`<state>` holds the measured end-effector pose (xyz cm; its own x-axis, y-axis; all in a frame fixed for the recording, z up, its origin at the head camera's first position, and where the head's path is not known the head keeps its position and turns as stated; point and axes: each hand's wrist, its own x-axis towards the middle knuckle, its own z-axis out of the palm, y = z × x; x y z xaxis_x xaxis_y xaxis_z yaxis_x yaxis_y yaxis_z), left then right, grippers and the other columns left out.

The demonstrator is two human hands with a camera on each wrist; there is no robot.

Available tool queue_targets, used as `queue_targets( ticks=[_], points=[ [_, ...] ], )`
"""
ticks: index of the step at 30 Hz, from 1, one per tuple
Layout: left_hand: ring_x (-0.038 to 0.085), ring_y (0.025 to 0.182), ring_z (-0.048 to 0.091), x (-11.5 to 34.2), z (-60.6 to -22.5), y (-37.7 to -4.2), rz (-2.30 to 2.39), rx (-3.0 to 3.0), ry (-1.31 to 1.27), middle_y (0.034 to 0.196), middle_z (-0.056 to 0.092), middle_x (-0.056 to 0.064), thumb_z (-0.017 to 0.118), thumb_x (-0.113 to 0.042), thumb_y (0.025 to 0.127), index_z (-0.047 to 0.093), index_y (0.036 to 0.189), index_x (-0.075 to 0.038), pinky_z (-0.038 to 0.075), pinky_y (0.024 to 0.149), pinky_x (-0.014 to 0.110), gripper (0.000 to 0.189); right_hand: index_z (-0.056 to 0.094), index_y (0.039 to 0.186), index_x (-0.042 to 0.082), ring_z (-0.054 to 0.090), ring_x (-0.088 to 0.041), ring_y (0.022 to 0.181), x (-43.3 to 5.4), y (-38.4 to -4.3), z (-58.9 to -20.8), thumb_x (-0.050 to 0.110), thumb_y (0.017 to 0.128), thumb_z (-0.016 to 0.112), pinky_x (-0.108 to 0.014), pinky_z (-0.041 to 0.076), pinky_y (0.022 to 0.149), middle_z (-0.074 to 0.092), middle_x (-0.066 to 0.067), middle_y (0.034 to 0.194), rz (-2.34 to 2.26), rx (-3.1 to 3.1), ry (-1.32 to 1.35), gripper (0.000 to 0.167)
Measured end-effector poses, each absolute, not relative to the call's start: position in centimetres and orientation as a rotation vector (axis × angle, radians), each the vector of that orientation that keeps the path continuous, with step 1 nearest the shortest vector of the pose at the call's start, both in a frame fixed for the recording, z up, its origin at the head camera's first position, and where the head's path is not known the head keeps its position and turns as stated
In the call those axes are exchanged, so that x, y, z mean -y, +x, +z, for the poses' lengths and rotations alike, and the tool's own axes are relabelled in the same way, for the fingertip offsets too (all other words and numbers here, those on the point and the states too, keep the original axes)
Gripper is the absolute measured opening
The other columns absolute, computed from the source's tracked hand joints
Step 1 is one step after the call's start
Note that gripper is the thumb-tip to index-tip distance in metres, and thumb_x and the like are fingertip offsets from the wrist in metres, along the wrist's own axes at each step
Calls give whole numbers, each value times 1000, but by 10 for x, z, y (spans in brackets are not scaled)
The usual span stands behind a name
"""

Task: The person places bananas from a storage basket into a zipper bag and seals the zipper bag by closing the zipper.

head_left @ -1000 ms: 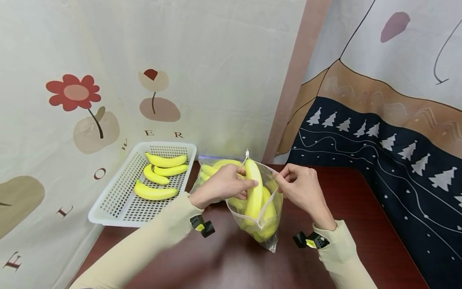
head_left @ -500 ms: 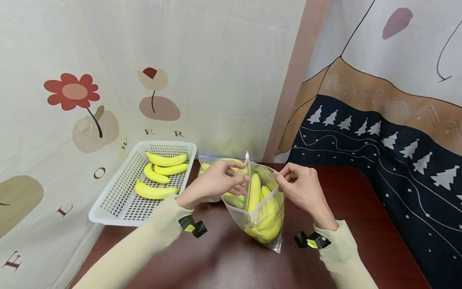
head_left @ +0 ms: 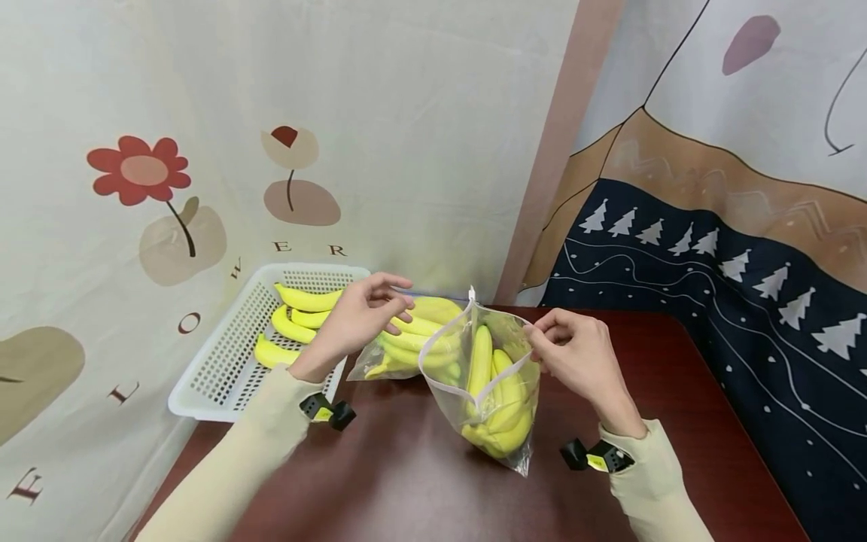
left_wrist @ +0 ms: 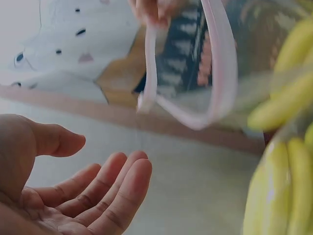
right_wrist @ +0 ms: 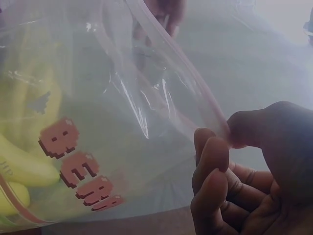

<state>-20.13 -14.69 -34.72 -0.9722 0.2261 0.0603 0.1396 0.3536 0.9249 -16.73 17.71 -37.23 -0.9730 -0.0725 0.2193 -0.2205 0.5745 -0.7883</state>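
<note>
A clear zip bag (head_left: 443,391) with a pale pink rim stands on the table, its mouth wide and several bananas (head_left: 497,433) inside. My right hand (head_left: 576,354) pinches the bag's rim at the right between thumb and fingers, which the right wrist view shows closely. Red pixel letters (right_wrist: 80,169) are printed on the bag's side. My left hand (head_left: 362,312) hovers in the air left of the bag, holding nothing; in the left wrist view its fingers (left_wrist: 124,191) are loosely bent, apart from the rim. Behind the left hand lies a second clear bag (head_left: 359,369) filled with bananas.
A white perforated basket (head_left: 210,376) with several loose bananas (head_left: 274,351) stands on the left, partly behind my left forearm. The dark red table (head_left: 406,482) meets printed curtains (head_left: 420,150) at the back and right.
The left hand released a banana into the clear bag, then moved left, away from its mouth towards the basket. The right hand keeps its pinch on the rim.
</note>
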Motion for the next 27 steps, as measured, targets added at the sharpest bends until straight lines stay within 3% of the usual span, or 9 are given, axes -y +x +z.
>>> queue_targets(
  ticks=[7, 16, 20, 27],
  points=[
    [25, 102, 71, 185, -363, -221, 1578, -2697, 266, 121, 70, 17, 61, -21, 103, 60, 134, -8, 62, 78, 29, 34, 70, 88, 11, 66, -25, 54, -184, -168, -374, 34, 96, 71, -30, 56, 51, 72, -5, 68, 1387, 2635, 173, 24],
    [37, 120, 63, 236, -397, -242, 1205, -2920, 258, 126, 69, 18, 61, -29, 103, 62, 133, -7, 52, 101, 53, 37, 71, 90, 10, 65, -20, 53, -193, -171, -376, 40, 96, 71, -30, 58, 53, 73, -7, 69, 1384, 2629, 146, 31],
    [40, 122, 63, 256, -411, -250, 1044, -2932, 293, 127, 68, 22, 61, -30, 102, 62, 131, -4, 49, 105, 58, 38, 71, 90, 10, 66, -20, 54, -195, -170, -376, 42, 96, 71, -30, 58, 53, 73, -7, 69, 1379, 2639, 135, 32],
    [43, 116, 65, 281, -426, -257, 885, -2886, 370, 123, 68, 28, 64, -28, 100, 62, 130, 2, 57, 93, 53, 42, 71, 90, 9, 66, -19, 54, -195, -169, -377, 42, 95, 72, -30, 59, 54, 72, -8, 69, 1387, 2647, 117, 34]
  ],
)
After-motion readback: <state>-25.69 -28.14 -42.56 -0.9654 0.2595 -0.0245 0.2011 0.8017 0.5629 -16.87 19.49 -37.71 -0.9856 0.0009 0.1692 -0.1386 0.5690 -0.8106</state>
